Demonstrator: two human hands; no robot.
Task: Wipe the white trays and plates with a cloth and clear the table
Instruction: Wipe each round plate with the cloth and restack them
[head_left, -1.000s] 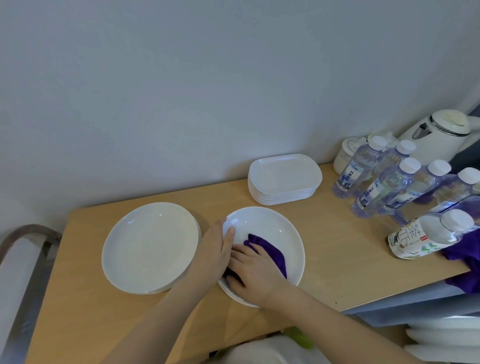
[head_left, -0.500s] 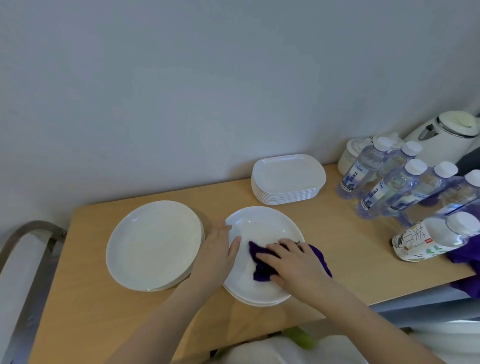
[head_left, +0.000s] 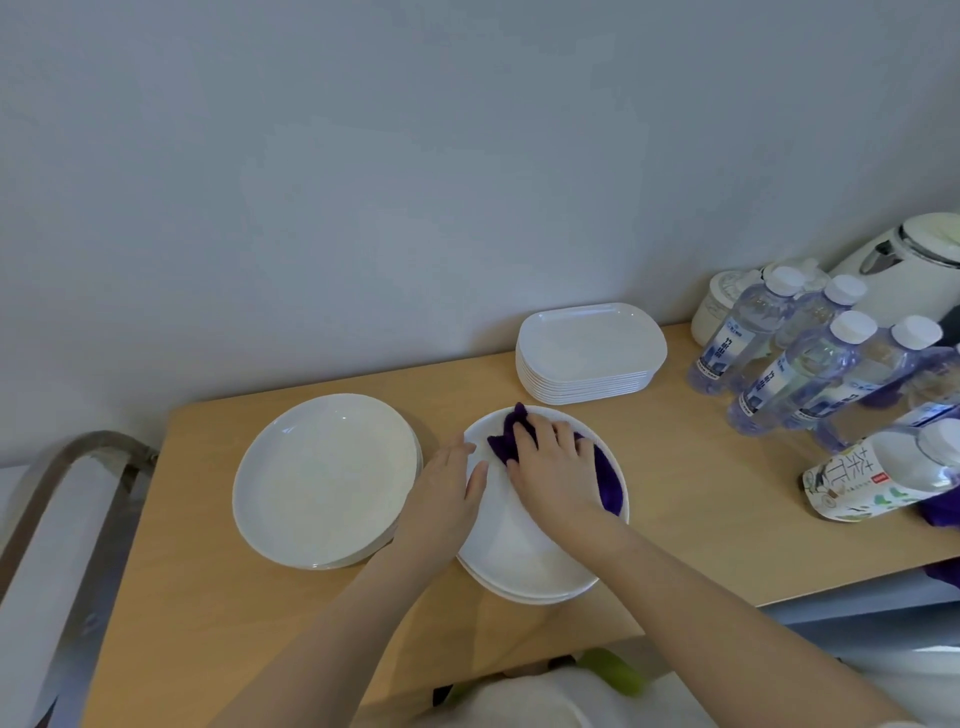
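Right hand (head_left: 553, 467) flat, fingers spread on cloth (head_left: 605, 475); left hand (head_left: 447, 488) steadies plate (head_left: 524, 556). Sweep the near half, keep rim pinned.

Right hand (head_left: 553, 470) presses purple cloth (head_left: 605, 475) flat on round plate (head_left: 524, 556). Left hand (head_left: 447, 499) steadies the rim.

Both forearms reach forward; left hand (head_left: 448, 486) lies flat with straight fingers, right hand (head_left: 556, 470) presses down, fingers spread
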